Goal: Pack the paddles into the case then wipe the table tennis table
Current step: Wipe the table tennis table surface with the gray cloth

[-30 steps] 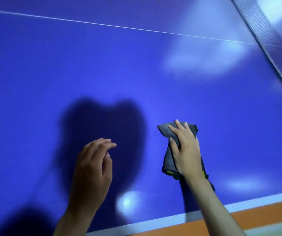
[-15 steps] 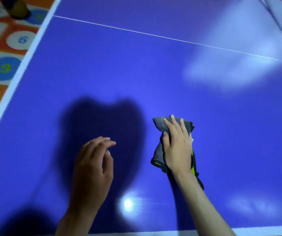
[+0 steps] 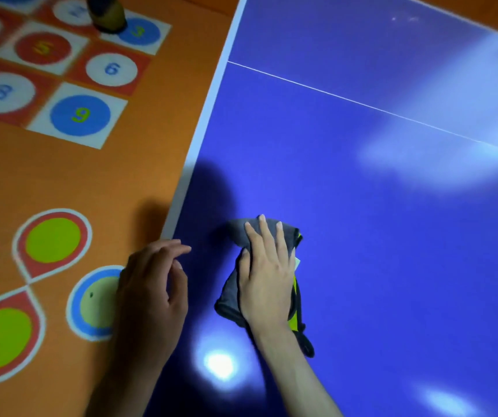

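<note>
1. Since a second ago, my right hand (image 3: 267, 275), fingers straight and slightly spread, has pushed the grey cloth (image 3: 232, 299) left toward the white edge line (image 3: 208, 109); wiping is underway.
2. Left hand (image 3: 151, 296) hovers over that edge, fingers loosely curled, holding nothing.
3. Blue table (image 3: 392, 236) shows glare; orange floor with numbered circles (image 3: 80, 115) beside it. No paddles or case visible.

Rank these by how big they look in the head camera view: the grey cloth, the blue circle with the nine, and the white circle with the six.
1. Grey cloth, partly covered by the right hand.
2. Blue nine circle.
3. White six circle, though it lies farther from the camera, so its true size is unsure.
</note>
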Available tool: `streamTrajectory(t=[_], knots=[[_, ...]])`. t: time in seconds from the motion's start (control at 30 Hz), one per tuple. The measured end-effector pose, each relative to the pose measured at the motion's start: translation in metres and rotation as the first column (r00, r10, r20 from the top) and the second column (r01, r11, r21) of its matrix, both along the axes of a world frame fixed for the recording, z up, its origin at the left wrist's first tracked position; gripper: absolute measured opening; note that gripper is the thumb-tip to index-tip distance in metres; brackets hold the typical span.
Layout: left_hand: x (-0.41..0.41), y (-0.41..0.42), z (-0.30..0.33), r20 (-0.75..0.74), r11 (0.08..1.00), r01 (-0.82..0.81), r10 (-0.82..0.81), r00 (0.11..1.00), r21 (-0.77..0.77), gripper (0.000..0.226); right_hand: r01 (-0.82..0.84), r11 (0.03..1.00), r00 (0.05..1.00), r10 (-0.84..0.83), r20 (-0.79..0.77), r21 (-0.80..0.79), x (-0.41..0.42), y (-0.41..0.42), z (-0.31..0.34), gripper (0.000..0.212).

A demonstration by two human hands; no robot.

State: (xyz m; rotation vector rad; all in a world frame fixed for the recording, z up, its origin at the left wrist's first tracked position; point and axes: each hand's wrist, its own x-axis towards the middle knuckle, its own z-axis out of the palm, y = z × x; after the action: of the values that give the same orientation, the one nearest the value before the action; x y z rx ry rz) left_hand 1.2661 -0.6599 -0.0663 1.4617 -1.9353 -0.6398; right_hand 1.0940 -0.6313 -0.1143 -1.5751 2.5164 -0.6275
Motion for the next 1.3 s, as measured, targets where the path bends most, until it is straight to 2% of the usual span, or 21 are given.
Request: streamTrajectory(t=[0.2,0.27,0.37,0.5,0.83,1.0,1.3], knots=[[0.055,-0.050,0.005,0.010,0.999,-0.031,0.031,0.999,0.021,0.029,-0.028,1.000,0.999,0.029,0.019,-0.001,0.091,-0.072,0.001,0.047],[0.069,-0.064,0.006,0.016,0.998,-0.052,0.051,0.999,0.031,0.029,-0.044,0.999,0.999,0.044,0.028,-0.011,0.106,-0.097,0.000,0.054],[0.082,-0.074,0.003,0.040,0.996,-0.064,0.062,0.997,0.067,0.028,-0.086,0.996,0.996,0.087,0.035,-0.024,0.109,-0.127,-0.002,0.064],[0.072,-0.082,-0.003,0.056,0.999,-0.016,0.014,0.998,0.052,0.029,-0.107,0.991,0.991,0.113,0.072,-0.078,0.086,-0.147,-0.007,0.053],[-0.049,-0.067,-0.009,0.028,0.986,0.163,-0.163,0.986,-0.020,0.029,-0.019,0.999,0.993,0.023,0.116,-0.040,-0.051,-0.097,0.000,0.046],[-0.128,-0.035,-0.013,0.025,0.965,0.256,-0.255,0.967,-0.051,0.030,0.055,0.998,0.984,-0.054,0.171,-0.002,-0.139,-0.051,0.007,0.044],[-0.283,0.019,-0.028,0.016,0.945,0.326,-0.325,0.945,-0.031,0.031,0.165,0.986,0.963,-0.160,0.217,-0.006,-0.308,0.051,0.007,0.040]])
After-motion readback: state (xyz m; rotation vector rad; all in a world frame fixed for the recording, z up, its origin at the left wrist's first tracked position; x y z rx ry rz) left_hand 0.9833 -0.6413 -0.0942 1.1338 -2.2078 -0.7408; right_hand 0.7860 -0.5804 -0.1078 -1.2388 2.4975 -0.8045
